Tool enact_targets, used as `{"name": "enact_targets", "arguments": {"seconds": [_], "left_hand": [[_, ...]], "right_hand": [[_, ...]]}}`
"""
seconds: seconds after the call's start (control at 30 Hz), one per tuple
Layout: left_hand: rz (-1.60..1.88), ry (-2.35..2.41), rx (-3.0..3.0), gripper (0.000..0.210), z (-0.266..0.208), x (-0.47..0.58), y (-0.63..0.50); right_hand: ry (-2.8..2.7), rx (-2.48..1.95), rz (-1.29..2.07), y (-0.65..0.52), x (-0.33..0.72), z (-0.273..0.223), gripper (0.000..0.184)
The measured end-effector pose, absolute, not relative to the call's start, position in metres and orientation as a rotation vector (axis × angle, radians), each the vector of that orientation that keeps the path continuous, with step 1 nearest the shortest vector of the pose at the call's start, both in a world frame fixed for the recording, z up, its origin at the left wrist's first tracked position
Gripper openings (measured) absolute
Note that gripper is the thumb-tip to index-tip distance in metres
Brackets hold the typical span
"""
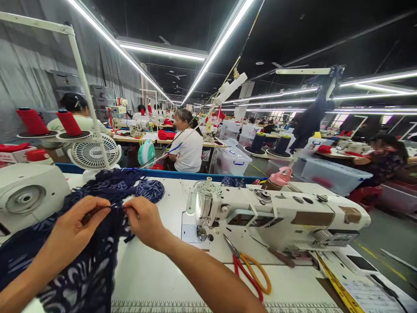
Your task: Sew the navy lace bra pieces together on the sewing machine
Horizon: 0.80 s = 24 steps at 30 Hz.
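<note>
Both hands are raised over a navy fabric piece (pixel 94 261) with a pale swirl pattern, draped across the left of the table. My left hand (pixel 81 221) pinches the top edge of the fabric between thumb and fingers. My right hand (pixel 145 217) is closed in a pinch a short way to the right, on the same edge, with a small whitish bit beside its fingertips. What exactly lies between the fingertips is too small to tell. More of the navy fabric is bunched behind the hands. To their right stands a white sewing machine (pixel 260 213).
Scissors (pixel 247 265) with red and orange handles lie before the machine, near a dark-handled tool (pixel 282 257). A yellow tape measure (pixel 339 284) is at the right. Another machine (pixel 29 195) stands at the left, below red thread cones (pixel 69 123). A co-worker (pixel 189 145) sits beyond the table.
</note>
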<state>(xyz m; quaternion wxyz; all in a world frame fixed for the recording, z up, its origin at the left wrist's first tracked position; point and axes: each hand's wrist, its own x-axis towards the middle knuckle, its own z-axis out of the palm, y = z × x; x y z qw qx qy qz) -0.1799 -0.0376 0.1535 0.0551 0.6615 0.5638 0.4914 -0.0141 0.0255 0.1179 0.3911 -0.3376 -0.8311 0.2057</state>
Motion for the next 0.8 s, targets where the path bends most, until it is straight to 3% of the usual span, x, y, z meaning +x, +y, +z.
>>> {"name": "enact_targets", "arguments": {"seconds": [0.1, 0.2, 0.3, 0.37, 0.6, 0.8], "left_hand": [[1.643, 1.469, 2.860, 0.017, 0.155, -0.159, -0.023], [1.614, 1.084, 3.246, 0.029, 0.091, -0.110, -0.026], [1.494, 0.880, 3.196, 0.042, 0.020, -0.057, -0.028], [1.415, 0.891, 3.167, 0.038, -0.005, -0.032, -0.024], [1.233, 0.887, 2.956, 0.027, 0.002, -0.007, -0.001], [1.163, 0.948, 2.998, 0.023, -0.027, -0.023, -0.001]], "right_hand": [[-2.131, -0.764, 0.177, 0.048, 0.005, 0.115, 0.025], [-2.237, -0.704, -0.132, 0.035, 0.061, 0.077, 0.019], [-2.301, -0.749, -0.363, 0.004, 0.124, 0.034, 0.028], [-2.260, -0.889, -0.450, -0.016, 0.162, 0.016, 0.028], [-2.228, -1.153, -0.793, -0.035, 0.262, 0.002, 0.030], [-2.407, -1.132, -0.531, -0.015, 0.228, 0.000, 0.029]]}}
